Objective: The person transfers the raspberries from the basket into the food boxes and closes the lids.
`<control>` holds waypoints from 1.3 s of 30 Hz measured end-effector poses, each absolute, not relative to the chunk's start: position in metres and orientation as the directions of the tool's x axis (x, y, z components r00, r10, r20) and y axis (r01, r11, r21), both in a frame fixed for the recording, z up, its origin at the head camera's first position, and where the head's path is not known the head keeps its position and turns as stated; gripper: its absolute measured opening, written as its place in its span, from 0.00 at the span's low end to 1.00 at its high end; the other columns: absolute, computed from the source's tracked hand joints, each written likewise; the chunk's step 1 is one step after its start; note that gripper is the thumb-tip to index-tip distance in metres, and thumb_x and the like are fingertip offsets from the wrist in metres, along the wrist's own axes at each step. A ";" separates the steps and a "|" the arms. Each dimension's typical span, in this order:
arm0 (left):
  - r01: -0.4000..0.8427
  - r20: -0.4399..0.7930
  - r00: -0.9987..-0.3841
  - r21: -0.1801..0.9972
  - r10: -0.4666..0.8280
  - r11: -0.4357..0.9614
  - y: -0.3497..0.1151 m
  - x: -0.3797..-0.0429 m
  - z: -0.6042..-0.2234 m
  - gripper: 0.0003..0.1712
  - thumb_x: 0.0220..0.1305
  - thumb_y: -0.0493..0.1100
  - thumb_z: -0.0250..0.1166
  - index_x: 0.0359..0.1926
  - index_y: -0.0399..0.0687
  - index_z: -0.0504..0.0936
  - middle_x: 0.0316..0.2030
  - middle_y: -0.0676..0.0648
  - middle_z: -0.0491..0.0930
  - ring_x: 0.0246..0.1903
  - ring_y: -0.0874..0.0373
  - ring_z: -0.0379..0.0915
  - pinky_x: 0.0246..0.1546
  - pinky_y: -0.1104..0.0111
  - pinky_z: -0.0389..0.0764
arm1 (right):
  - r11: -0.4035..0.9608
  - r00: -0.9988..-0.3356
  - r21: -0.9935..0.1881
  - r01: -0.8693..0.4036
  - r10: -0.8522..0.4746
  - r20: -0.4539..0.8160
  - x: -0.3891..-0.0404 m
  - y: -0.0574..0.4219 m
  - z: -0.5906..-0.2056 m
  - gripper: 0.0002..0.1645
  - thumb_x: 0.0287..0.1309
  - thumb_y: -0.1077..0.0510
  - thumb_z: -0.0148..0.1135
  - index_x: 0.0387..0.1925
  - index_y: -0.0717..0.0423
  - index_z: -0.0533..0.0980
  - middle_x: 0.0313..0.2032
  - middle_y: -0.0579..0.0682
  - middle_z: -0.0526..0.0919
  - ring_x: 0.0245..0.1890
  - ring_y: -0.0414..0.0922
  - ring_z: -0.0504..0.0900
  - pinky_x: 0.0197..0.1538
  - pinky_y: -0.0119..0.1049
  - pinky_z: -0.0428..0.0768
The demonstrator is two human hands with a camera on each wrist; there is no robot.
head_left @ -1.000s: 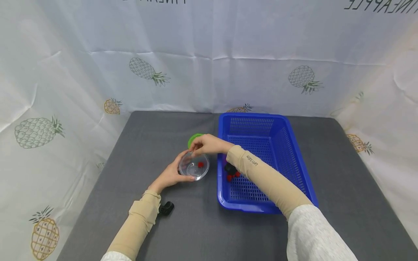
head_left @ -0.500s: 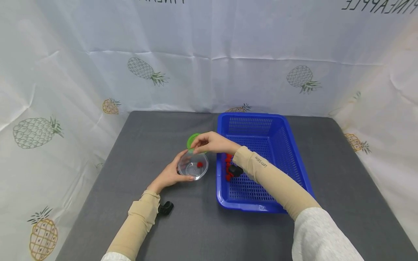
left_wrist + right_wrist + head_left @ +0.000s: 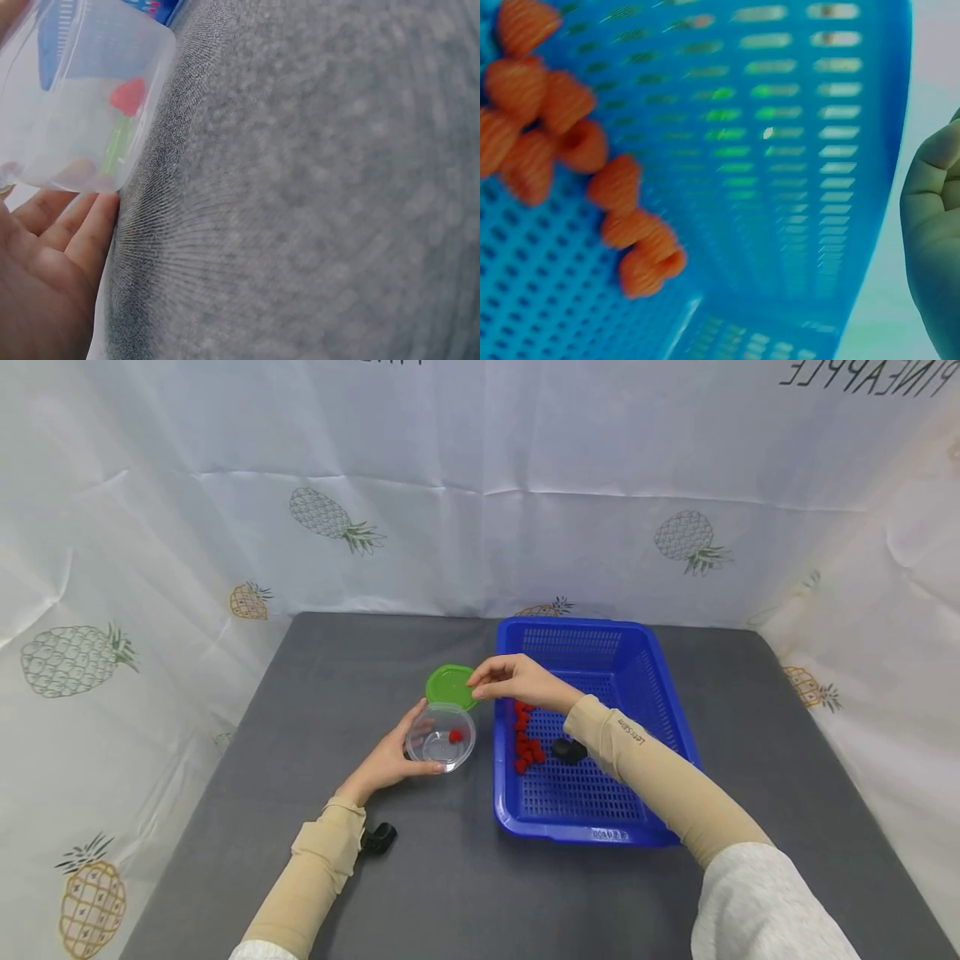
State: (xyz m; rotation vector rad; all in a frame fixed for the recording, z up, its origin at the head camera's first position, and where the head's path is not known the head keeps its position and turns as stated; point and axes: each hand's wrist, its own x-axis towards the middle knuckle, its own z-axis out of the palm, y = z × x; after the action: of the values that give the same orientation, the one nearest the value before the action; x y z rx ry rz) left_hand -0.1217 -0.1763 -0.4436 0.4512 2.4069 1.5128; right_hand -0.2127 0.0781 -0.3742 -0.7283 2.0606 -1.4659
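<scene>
My left hand (image 3: 388, 762) grips a clear plastic tub (image 3: 437, 750) from its left side, thumb at the near rim. A single red raspberry (image 3: 455, 736) lies inside; through the wall in the left wrist view the raspberry (image 3: 127, 96) shows as well. Just behind the tub is a round green lid (image 3: 450, 683). My right hand (image 3: 519, 680), fingers loosely bent with nothing visible in them, hovers between the lid and the blue basket (image 3: 505, 797). More raspberries (image 3: 615, 185) cluster along the basket's left wall. In the right wrist view the right hand (image 3: 935, 217) appears at the edge.
A black object (image 3: 570, 750), partly behind the right forearm, shows over the basket floor. Another black piece (image 3: 379, 838) is beside the left wrist. Grey cloth (image 3: 450, 877) covers the table, and a pineapple-print curtain (image 3: 420, 560) hangs around it.
My right hand has drawn away from above the tub to the right, uncovering the green lid and more raspberries in the basket. The left hand keeps its grip on the tub.
</scene>
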 end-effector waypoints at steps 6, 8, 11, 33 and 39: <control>0.132 -0.032 -0.922 0.911 0.386 0.391 -0.180 -0.129 -0.461 0.64 0.45 0.40 0.75 0.74 0.51 0.39 0.66 0.34 0.61 0.66 0.41 0.58 0.65 0.50 0.62 | 0.261 -0.773 -0.962 -0.084 -0.627 -0.103 -0.217 0.100 -0.386 0.17 0.54 0.54 0.66 0.44 0.57 0.79 0.37 0.47 0.83 0.38 0.46 0.80 0.50 0.50 0.78; 0.136 -0.029 -0.925 0.906 0.380 0.400 -0.182 -0.132 -0.471 0.64 0.45 0.41 0.75 0.74 0.52 0.41 0.66 0.36 0.62 0.66 0.42 0.59 0.65 0.50 0.62 | 0.251 -0.794 -0.966 -0.066 -0.599 -0.101 -0.220 0.108 -0.391 0.17 0.54 0.54 0.66 0.44 0.57 0.79 0.35 0.44 0.83 0.36 0.44 0.80 0.48 0.49 0.78; 0.128 -0.039 -0.927 0.902 0.372 0.413 -0.184 -0.136 -0.481 0.63 0.44 0.44 0.76 0.73 0.55 0.44 0.66 0.40 0.63 0.66 0.45 0.59 0.65 0.51 0.62 | 0.230 -0.822 -0.972 -0.045 -0.562 -0.094 -0.225 0.119 -0.399 0.16 0.55 0.54 0.65 0.45 0.57 0.79 0.33 0.42 0.83 0.33 0.44 0.79 0.47 0.51 0.76; 0.105 -0.076 -0.917 0.901 0.392 0.420 -0.177 -0.126 -0.449 0.59 0.46 0.41 0.74 0.73 0.48 0.46 0.66 0.35 0.62 0.66 0.39 0.58 0.64 0.48 0.63 | 0.483 -0.861 -0.875 0.027 -0.434 -0.266 -0.252 0.164 -0.463 0.21 0.54 0.49 0.65 0.47 0.56 0.78 0.35 0.41 0.82 0.35 0.43 0.76 0.37 0.35 0.75; 0.109 -0.067 -0.922 0.901 0.380 0.421 -0.181 -0.134 -0.471 0.60 0.46 0.41 0.75 0.73 0.51 0.45 0.67 0.37 0.62 0.66 0.40 0.58 0.64 0.46 0.62 | 0.515 -0.857 -0.857 0.005 -0.439 -0.269 -0.255 0.164 -0.466 0.19 0.54 0.51 0.65 0.45 0.57 0.78 0.33 0.43 0.81 0.33 0.42 0.76 0.36 0.34 0.77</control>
State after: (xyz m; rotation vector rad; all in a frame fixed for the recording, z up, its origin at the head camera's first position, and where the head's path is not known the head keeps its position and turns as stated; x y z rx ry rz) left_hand -0.1344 -0.1810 -0.4707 0.4262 2.4176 1.5030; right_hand -0.2547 0.1636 -0.4665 -0.3555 2.3018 -1.3041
